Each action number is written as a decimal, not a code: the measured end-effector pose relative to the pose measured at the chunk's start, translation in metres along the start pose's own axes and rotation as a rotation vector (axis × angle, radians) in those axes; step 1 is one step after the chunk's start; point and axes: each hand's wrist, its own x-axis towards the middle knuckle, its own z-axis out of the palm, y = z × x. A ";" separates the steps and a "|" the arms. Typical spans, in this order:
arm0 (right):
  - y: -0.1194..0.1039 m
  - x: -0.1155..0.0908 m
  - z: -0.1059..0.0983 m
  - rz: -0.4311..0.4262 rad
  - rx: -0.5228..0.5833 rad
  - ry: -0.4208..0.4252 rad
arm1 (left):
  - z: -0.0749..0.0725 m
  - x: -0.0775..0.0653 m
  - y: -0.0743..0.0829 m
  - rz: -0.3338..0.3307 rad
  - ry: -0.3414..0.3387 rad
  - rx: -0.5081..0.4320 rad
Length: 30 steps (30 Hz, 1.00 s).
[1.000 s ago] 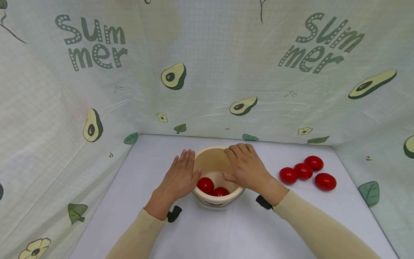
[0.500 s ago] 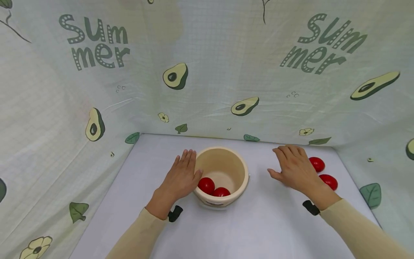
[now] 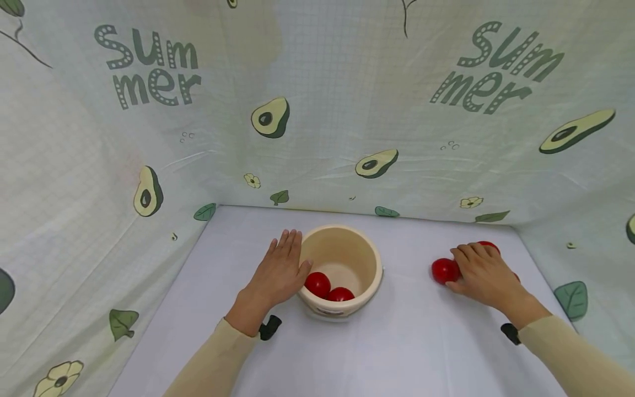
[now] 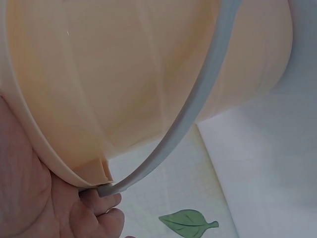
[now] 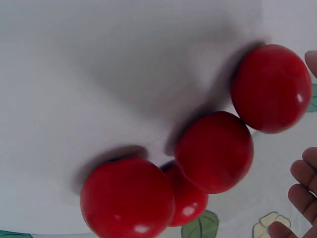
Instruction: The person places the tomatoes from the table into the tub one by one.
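Note:
A cream bucket (image 3: 369, 259) stands mid-table with two red tomatoes (image 3: 317, 284) inside. My left hand (image 3: 278, 270) lies along its left rim, fingers straight. In the left wrist view the palm touches the bucket wall (image 4: 114, 74), and a grey handle (image 4: 193, 99) hangs across it. To the right, my right hand (image 3: 483, 278) is over a group of red tomatoes and partly hides them. Its thumb and fingers are spread beside the leftmost tomato (image 3: 445, 271). The right wrist view shows a gap between the fingers (image 5: 303, 196) and the nearest tomato (image 5: 271, 89).
More tomatoes (image 5: 214, 151) lie close together on the white table (image 3: 397, 342), one of them large (image 5: 128, 198). A printed cloth (image 3: 317, 110) hangs behind the table and along both sides.
My right hand has moved from the bucket's right rim rightward, then down over the tomatoes on the table. The left hand has stayed at the bucket.

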 end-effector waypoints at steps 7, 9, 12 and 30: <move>0.002 -0.009 0.014 0.050 0.013 -0.119 | 0.000 0.000 0.001 0.001 0.004 -0.010; 0.003 -0.010 0.016 0.056 0.018 -0.128 | 0.001 0.000 0.001 0.002 0.001 -0.014; 0.003 -0.010 0.019 0.071 0.038 -0.121 | 0.001 0.000 0.001 0.003 -0.001 -0.023; -0.012 0.006 0.034 0.110 -0.003 -0.008 | 0.000 0.000 0.000 -0.010 -0.010 -0.027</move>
